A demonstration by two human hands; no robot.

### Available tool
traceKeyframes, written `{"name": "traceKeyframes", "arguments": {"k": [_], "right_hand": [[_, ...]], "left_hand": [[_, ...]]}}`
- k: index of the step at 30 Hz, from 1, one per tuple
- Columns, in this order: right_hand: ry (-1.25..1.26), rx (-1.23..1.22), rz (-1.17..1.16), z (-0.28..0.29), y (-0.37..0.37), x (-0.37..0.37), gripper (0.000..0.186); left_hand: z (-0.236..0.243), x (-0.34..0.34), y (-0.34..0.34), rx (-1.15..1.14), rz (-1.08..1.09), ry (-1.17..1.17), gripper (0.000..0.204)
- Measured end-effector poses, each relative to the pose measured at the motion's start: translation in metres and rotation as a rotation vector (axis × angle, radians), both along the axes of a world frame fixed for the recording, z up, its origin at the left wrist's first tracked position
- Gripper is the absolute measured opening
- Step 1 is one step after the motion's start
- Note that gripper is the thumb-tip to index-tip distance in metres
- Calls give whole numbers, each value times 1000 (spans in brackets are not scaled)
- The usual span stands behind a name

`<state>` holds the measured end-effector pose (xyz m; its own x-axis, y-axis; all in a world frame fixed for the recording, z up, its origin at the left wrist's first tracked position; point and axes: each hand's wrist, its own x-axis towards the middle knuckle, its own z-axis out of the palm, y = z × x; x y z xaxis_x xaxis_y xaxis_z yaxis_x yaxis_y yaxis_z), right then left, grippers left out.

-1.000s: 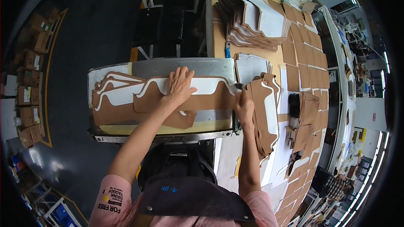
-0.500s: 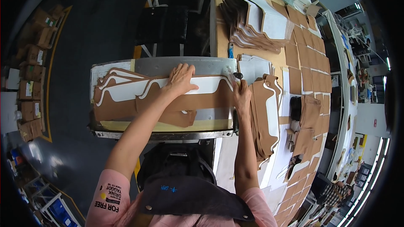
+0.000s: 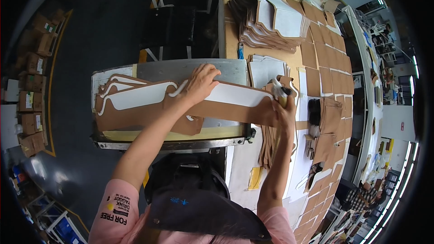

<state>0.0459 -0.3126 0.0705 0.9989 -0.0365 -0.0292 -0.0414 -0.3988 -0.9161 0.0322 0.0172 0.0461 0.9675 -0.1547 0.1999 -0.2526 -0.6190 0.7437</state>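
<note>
A long brown cardboard cut-out with a white wavy face [image 3: 181,104] lies across the grey metal machine table [image 3: 176,70]. My left hand [image 3: 201,82] presses flat on its middle, fingers spread. At its right end my right hand [image 3: 282,104] grips a small brush or applicator with a dark tip [image 3: 279,89], held at the cut-out's edge. More cut-outs of the same shape are stacked under it at the left [image 3: 113,86].
A fanned pile of cardboard blanks [image 3: 271,22] lies on the wooden bench beyond the machine. Rows of brown pieces [image 3: 325,72] cover the bench at right. Cardboard boxes [image 3: 31,99] line the dark floor at left. Another person [image 3: 361,196] stands at lower right.
My right hand has moved from the pile of pieces on the right to the cut-out's right end, now with the applicator raised. The left hand stays pressed on the cut-out.
</note>
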Motion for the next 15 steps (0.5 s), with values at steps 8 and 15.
{"name": "traceKeyframes", "arguments": {"k": [8,15], "right_hand": [[83,-154,-181,-23,-51,-10,14],[-153,-315,215,-24,86,-26,17]], "left_hand": [[-33,-61,-22,297,13,-165,40],[-42,-76,-20,362,71,-191,46]]}}
